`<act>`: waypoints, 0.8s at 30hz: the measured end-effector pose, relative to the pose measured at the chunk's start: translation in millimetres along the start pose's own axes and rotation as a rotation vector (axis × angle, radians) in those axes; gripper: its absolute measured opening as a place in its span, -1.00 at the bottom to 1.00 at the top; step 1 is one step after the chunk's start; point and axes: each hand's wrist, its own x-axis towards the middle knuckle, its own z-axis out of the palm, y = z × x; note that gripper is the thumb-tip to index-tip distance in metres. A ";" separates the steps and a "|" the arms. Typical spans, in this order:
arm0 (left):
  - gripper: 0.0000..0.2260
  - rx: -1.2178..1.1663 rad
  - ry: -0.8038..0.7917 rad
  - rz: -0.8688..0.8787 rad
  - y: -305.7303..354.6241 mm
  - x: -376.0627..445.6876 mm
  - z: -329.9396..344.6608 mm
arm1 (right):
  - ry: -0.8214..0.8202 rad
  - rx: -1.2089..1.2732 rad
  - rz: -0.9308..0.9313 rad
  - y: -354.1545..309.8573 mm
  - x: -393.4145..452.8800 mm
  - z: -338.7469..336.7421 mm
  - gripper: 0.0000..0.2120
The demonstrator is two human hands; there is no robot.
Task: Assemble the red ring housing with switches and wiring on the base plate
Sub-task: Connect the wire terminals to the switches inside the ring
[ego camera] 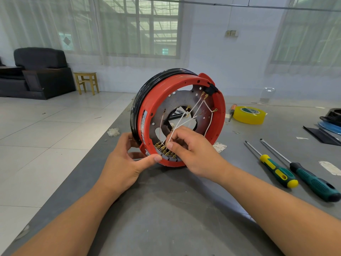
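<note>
Both forearms reach up from the bottom edge over the grey worktop [166,209]. At frame centre the left hand [125,163] grips the lower rim of the red ring housing [219,115] (tilted on edge), while the right hand [190,150] pinches white wires [184,115] beside brass terminals [162,148]. Two screwdrivers [276,169] lie right.

The red ring housing [218,115] stands on edge on the grey table [166,209], tilted, with its open side toward the camera. A black band [140,95] wraps its far rim. The grey metal base plate [181,96] sits inside the ring, perforated and with a central opening. White wires [191,111] with brass terminals cross the plate. Brass switch terminals [163,149] line the lower inner rim. A black switch [212,89] sits at the upper rim.
</note>
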 end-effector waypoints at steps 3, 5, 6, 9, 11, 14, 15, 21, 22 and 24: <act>-0.24 0.021 -0.003 0.003 0.8 -0.2 0.9 | 0.009 -0.010 0.001 -0.9 -0.1 -0.5 -0.94; -0.21 0.029 -0.003 0.007 1.7 -0.4 1.9 | 0.023 0.003 0.011 -1.3 -0.4 -0.1 -0.94; -0.20 0.026 0.000 0.010 1.9 -0.8 2.4 | 0.033 0.013 0.018 -1.6 -0.5 0.5 -0.94; -0.23 0.023 0.012 0.014 2.0 -1.6 3.9 | 0.051 0.027 0.031 -3.0 0.2 2.1 -0.94; -0.29 0.015 0.021 0.009 2.6 -2.0 4.9 | 0.051 0.033 0.035 -3.8 1.2 1.1 -0.94; -0.31 0.011 0.032 0.006 3.4 -2.3 5.1 | 0.035 0.032 0.041 -6.6 2.8 -1.7 -0.94; -0.31 0.006 0.033 0.007 3.4 -2.6 5.5 | 0.024 0.028 0.048 -7.5 3.2 -2.3 -0.94; -0.34 -0.042 0.037 -0.014 2.1 -2.2 4.9 | 0.059 -0.042 0.061 -7.3 1.2 5.1 -0.94; -0.33 -0.057 0.038 -0.021 2.2 -1.5 4.6 | 0.106 -0.048 0.067 -6.6 -2.9 10.3 -0.95; -0.28 -0.079 0.038 -0.044 3.6 -1.1 4.1 | 0.208 -0.049 0.064 -6.0 -12.5 21.7 -0.97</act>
